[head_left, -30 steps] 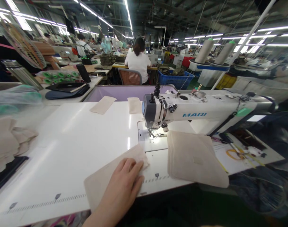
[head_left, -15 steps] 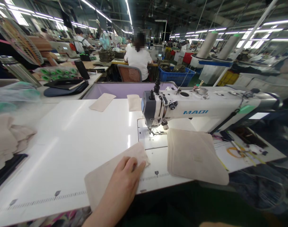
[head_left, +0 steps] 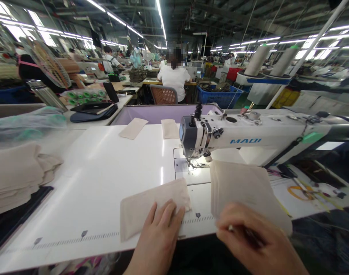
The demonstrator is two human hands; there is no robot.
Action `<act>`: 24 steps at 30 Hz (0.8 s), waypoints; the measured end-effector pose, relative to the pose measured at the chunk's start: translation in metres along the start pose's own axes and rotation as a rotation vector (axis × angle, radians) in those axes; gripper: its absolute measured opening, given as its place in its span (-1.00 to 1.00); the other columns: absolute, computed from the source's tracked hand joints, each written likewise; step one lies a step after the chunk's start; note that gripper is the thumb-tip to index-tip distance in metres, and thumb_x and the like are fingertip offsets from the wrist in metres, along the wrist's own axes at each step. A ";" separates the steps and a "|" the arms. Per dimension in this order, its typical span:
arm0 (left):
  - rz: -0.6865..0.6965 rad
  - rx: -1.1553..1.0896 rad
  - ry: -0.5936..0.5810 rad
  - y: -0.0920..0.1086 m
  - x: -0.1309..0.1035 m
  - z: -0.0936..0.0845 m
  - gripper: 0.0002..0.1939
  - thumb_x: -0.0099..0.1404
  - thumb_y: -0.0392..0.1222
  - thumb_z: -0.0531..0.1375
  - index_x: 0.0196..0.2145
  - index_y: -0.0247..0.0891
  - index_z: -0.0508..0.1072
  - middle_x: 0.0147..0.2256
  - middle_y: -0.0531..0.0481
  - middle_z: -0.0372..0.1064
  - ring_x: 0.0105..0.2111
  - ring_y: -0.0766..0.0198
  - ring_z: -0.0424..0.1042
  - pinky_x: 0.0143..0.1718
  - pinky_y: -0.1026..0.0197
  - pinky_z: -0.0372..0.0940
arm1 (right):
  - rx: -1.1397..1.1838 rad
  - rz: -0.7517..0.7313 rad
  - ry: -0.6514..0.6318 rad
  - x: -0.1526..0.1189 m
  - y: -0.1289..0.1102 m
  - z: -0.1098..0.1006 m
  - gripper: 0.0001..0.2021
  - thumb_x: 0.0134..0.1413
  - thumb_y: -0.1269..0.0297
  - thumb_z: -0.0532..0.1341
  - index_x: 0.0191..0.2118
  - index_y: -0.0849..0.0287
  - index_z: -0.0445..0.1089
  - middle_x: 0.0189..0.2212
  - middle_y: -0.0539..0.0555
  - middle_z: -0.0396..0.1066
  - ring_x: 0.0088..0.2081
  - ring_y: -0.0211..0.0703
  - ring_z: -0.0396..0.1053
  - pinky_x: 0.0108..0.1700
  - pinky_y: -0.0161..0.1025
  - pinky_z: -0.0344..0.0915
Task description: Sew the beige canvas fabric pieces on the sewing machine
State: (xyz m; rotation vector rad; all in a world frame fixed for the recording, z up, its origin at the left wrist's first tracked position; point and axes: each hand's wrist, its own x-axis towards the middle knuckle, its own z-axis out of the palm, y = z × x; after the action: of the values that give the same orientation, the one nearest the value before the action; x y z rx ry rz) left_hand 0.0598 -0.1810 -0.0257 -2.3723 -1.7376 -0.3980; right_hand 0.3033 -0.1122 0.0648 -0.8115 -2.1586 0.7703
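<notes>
My left hand [head_left: 162, 229] lies flat with its fingers spread on a beige fabric piece [head_left: 145, 208] near the table's front edge. My right hand [head_left: 249, 233] is curled over the front of a stack of larger beige pieces [head_left: 243, 183]; a small pale bit shows between its fingers, too small to name. The white sewing machine [head_left: 226, 133] stands behind both hands, its lit needle area above the gap between the fabric piece and the stack. Two small beige pieces [head_left: 133, 128] [head_left: 170, 129] lie at the table's back.
Beige cloths [head_left: 16, 175] are piled at the left, beside a plastic bag [head_left: 28, 122]. Orange-handled scissors [head_left: 300, 193] lie at the right. A person in white [head_left: 176, 78] sits ahead, beside a blue basket [head_left: 217, 96]. Thread cones [head_left: 257, 60] stand behind the machine.
My right hand has come into view over the stack. My left hand has flattened, and the piece beneath it lies turned slightly flatter. The whole view has shifted a little to the left.
</notes>
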 end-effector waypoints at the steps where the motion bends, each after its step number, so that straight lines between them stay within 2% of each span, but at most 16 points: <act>1: 0.003 0.005 -0.003 0.000 -0.001 -0.001 -0.39 0.27 -0.48 0.02 0.23 -0.15 0.32 0.06 -0.12 0.41 0.15 0.03 0.36 0.19 -0.16 0.27 | -0.103 0.031 0.044 0.000 0.014 0.004 -0.94 0.27 0.33 0.21 -0.24 0.03 0.42 -0.41 0.00 0.46 -0.48 -0.22 0.42 -0.46 -0.33 0.38; 2: 0.004 0.009 -0.008 0.000 -0.001 -0.001 -0.40 0.27 -0.48 0.02 0.23 -0.15 0.31 0.07 -0.11 0.42 0.16 0.03 0.35 0.20 -0.16 0.26 | -0.196 0.074 0.070 -0.003 0.026 0.008 -0.93 0.27 0.31 0.19 -0.21 0.05 0.43 -0.31 0.04 0.50 -0.40 -0.19 0.47 -0.38 -0.31 0.42; 5: -0.002 0.012 -0.021 0.000 -0.002 -0.002 -0.48 0.36 -0.38 0.05 0.23 -0.13 0.32 0.08 -0.12 0.42 0.17 -0.01 0.35 0.20 -0.19 0.25 | -0.336 0.244 -0.076 -0.018 0.054 0.012 -0.82 0.16 0.30 0.26 -0.11 0.05 0.44 -0.13 0.07 0.49 -0.26 -0.11 0.52 -0.29 -0.27 0.46; 7: 0.002 0.007 -0.040 0.000 -0.001 -0.003 -0.53 0.41 -0.26 0.09 0.24 -0.10 0.31 0.11 -0.12 0.40 0.18 -0.04 0.34 0.19 -0.23 0.26 | -0.362 0.346 -0.166 -0.026 0.063 0.012 -0.78 0.13 0.32 0.27 -0.08 0.04 0.44 -0.09 0.06 0.47 -0.23 -0.10 0.52 -0.25 -0.25 0.46; 9: 0.015 0.011 -0.060 -0.001 -0.001 -0.003 -0.52 0.42 -0.19 0.13 0.27 -0.08 0.29 0.12 -0.14 0.38 0.19 -0.07 0.33 0.18 -0.26 0.26 | -0.357 0.401 -0.211 -0.030 0.066 0.012 -0.83 0.18 0.32 0.24 -0.10 0.05 0.44 -0.09 0.06 0.45 -0.22 -0.12 0.52 -0.22 -0.23 0.45; 13: 0.018 0.014 -0.085 -0.001 0.001 -0.005 -0.46 0.39 -0.16 0.20 0.29 -0.06 0.27 0.11 -0.18 0.37 0.18 -0.10 0.33 0.17 -0.30 0.26 | -0.326 0.408 -0.214 -0.027 0.067 0.014 -0.90 0.26 0.33 0.19 -0.15 0.06 0.44 -0.15 0.04 0.42 -0.24 -0.14 0.49 -0.21 -0.24 0.41; 18: -0.021 -0.031 -0.118 0.001 0.009 -0.008 -0.43 0.34 -0.10 0.28 0.27 0.04 0.31 0.07 -0.13 0.38 0.12 -0.10 0.34 0.16 -0.34 0.25 | -0.313 0.386 -0.204 -0.026 0.070 0.015 -0.92 0.28 0.35 0.19 -0.17 0.07 0.43 -0.17 0.03 0.42 -0.24 -0.14 0.49 -0.22 -0.24 0.39; 24: -0.009 -0.029 -0.255 0.003 0.029 -0.018 -0.36 0.24 -0.06 0.38 0.25 0.03 0.34 0.00 -0.14 0.36 0.04 -0.13 0.33 0.12 -0.32 0.29 | -0.309 0.384 -0.207 -0.024 0.067 0.015 -0.90 0.29 0.41 0.18 -0.18 0.11 0.43 -0.18 0.04 0.41 -0.28 -0.16 0.48 -0.24 -0.23 0.38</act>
State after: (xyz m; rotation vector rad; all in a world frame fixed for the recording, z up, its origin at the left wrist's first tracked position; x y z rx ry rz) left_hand 0.0691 -0.1606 0.0003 -2.5305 -1.8572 -0.1257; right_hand 0.3264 -0.0916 -0.0004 -1.3889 -2.3738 0.7407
